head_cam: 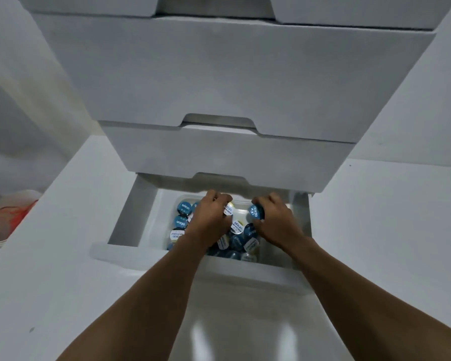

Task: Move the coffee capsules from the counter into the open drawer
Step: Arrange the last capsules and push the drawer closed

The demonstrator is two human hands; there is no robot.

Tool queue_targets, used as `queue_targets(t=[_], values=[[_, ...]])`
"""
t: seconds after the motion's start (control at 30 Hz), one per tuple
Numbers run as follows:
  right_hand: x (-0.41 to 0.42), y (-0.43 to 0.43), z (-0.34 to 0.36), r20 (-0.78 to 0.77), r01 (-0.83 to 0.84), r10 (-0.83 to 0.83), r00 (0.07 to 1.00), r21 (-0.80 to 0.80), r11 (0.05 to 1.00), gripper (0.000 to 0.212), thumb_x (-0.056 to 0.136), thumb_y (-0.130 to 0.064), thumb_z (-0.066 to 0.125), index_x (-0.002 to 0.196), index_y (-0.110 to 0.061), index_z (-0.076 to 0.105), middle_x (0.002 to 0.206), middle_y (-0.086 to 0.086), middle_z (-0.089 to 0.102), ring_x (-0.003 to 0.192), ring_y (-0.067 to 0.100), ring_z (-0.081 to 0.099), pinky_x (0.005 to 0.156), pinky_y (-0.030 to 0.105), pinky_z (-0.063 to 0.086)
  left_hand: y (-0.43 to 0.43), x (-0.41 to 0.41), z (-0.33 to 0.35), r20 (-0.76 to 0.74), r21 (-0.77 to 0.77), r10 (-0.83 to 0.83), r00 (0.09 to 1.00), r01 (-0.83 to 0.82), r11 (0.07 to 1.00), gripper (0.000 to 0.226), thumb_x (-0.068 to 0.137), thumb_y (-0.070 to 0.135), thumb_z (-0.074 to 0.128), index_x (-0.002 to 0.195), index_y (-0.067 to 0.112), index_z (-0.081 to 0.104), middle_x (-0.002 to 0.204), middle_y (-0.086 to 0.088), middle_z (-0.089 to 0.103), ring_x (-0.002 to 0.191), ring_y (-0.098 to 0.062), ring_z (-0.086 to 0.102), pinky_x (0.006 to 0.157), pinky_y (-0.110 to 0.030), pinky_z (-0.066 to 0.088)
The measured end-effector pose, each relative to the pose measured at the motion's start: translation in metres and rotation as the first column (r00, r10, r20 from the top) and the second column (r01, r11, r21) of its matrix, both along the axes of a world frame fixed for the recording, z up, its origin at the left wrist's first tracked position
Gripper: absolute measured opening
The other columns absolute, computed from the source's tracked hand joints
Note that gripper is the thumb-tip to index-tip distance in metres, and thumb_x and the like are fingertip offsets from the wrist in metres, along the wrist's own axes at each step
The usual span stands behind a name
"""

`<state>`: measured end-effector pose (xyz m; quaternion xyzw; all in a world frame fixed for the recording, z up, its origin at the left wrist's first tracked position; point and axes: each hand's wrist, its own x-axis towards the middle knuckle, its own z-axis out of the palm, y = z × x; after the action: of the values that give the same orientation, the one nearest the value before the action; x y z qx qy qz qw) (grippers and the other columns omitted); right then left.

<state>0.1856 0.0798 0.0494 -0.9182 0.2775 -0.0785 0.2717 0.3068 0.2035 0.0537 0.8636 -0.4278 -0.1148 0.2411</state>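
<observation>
- The open drawer (130, 214) is the lowest of a white stack and stands pulled out toward the person.
- Inside it sits a clear plastic container (245, 205), which takes up the middle and right of the drawer.
- The container holds a loose heap of coffee capsules (237, 241). Some have blue lids and some have white-and-gold labels, and they lie at mixed angles, touching and overlapping.
- Two blue-lidded capsules (184, 207) lie face up along the container's left side.
- The left hand (211, 217) reaches into the container, fingers curled around a white-labelled capsule (229, 208) just above the heap.
- The right hand (276, 220) is beside it over the container's right half, its fingers and thumb grasping a blue capsule (257, 212) tilted on edge.
- Both forearms cross the drawer's front wall.
- Above the open drawer, two closed drawers (219, 157) overhang its back part.
- A white and orange shoe (8, 214) lies on the floor at the far left.
</observation>
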Motion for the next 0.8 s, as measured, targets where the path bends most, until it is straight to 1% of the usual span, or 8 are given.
queue_targets(t=[0.07,0.13,0.23,0.33,0.47,0.53,0.7,0.8], values=[[0.005,-0.006,-0.007,-0.003,-0.005,0.005,1.000,0.000,1.000,0.031,0.083,-0.016,0.064,0.113,-0.011,0.056,0.110,0.008,0.052,0.091,0.017,0.053,0.077,0.024,0.046,-0.009,0.006,-0.010,0.012,-0.003,-0.037,0.999,0.037,0.999,0.039,0.084,0.015,0.065,0.121,0.013,0.056,0.118,-0.009,0.053,0.104,-0.023,0.053,0.085,-0.025,0.041],[0.008,-0.009,-0.011,-0.012,0.010,-0.010,1.000,0.017,1.000,0.033,0.081,-0.018,0.066,0.112,-0.012,0.056,0.110,0.006,0.054,0.092,0.019,0.057,0.078,0.026,0.050,-0.016,0.011,-0.016,0.009,0.006,-0.058,0.998,0.058,0.998,0.037,0.084,0.018,0.065,0.120,0.015,0.057,0.116,-0.007,0.056,0.103,-0.020,0.054,0.084,-0.022,0.040],[0.013,-0.011,-0.018,-0.056,0.017,-0.016,0.998,0.014,1.000,0.034,0.079,-0.021,0.065,0.110,-0.014,0.054,0.112,0.006,0.053,0.093,0.021,0.056,0.079,0.029,0.049,-0.023,0.016,-0.023,-0.028,0.031,-0.099,0.995,0.100,0.995,0.045,0.085,0.019,0.066,0.128,0.016,0.054,0.124,-0.007,0.053,0.111,-0.020,0.053,0.096,-0.028,0.044],[0.017,-0.012,-0.024,-0.086,0.023,-0.021,0.996,0.018,1.000,0.034,0.078,-0.022,0.064,0.110,-0.014,0.055,0.112,0.006,0.053,0.095,0.021,0.054,0.080,0.027,0.046,-0.027,0.020,-0.028,-0.041,0.095,-0.142,0.989,0.145,0.985,0.051,0.086,0.019,0.065,0.134,0.015,0.048,0.133,-0.007,0.047,0.120,-0.022,0.047,0.104,-0.032,0.040],[0.019,-0.015,-0.033,-0.129,0.027,-0.022,0.991,0.035,0.999,0.038,0.080,-0.022,0.064,0.116,-0.014,0.055,0.115,0.005,0.053,0.106,0.021,0.049,0.084,0.024,0.039,-0.030,0.023,-0.036,-0.032,0.127,-0.179,0.983,0.182,0.975,0.053,0.085,0.018,0.066,0.134,0.015,0.048,0.135,-0.007,0.048,0.122,-0.023,0.046,0.106,-0.033,0.038],[0.019,-0.016,-0.036,-0.139,0.030,-0.025,0.990,0.034,0.999,0.040,0.081,-0.021,0.063,0.119,-0.013,0.054,0.117,0.005,0.052,0.109,0.022,0.048,0.086,0.025,0.039,-0.032,0.023,-0.039,-0.031,0.122,-0.192,0.981,0.195,0.973,0.053,0.084,0.018,0.067,0.134,0.014,0.049,0.135,-0.007,0.048,0.122,-0.024,0.046,0.106,-0.032,0.038],[0.021,-0.015,-0.040,-0.158,0.034,-0.032,0.987,0.011,0.999,0.045,0.084,-0.028,0.063,0.126,-0.013,0.052,0.122,0.004,0.049,0.113,0.021,0.046,0.091,0.028,0.041,-0.037,0.024,-0.043,-0.011,0.133,-0.243,0.970,0.242,0.961,0.053,0.084,0.016,0.068,0.134,0.013,0.049,0.137,-0.009,0.046,0.125,-0.026,0.045,0.108,-0.033,0.038],[0.019,-0.014,-0.043,-0.163,0.030,-0.032,0.986,-0.021,0.999,0.047,0.085,-0.035,0.062,0.126,-0.015,0.053,0.120,0.003,0.049,0.111,0.020,0.045,0.089,0.027,0.040,-0.037,0.024,-0.046,-0.003,0.126,-0.257,0.966,0.255,0.959,0.052,0.084,0.018,0.067,0.132,0.013,0.049,0.136,-0.008,0.046,0.123,-0.026,0.046,0.107,-0.033,0.040]])
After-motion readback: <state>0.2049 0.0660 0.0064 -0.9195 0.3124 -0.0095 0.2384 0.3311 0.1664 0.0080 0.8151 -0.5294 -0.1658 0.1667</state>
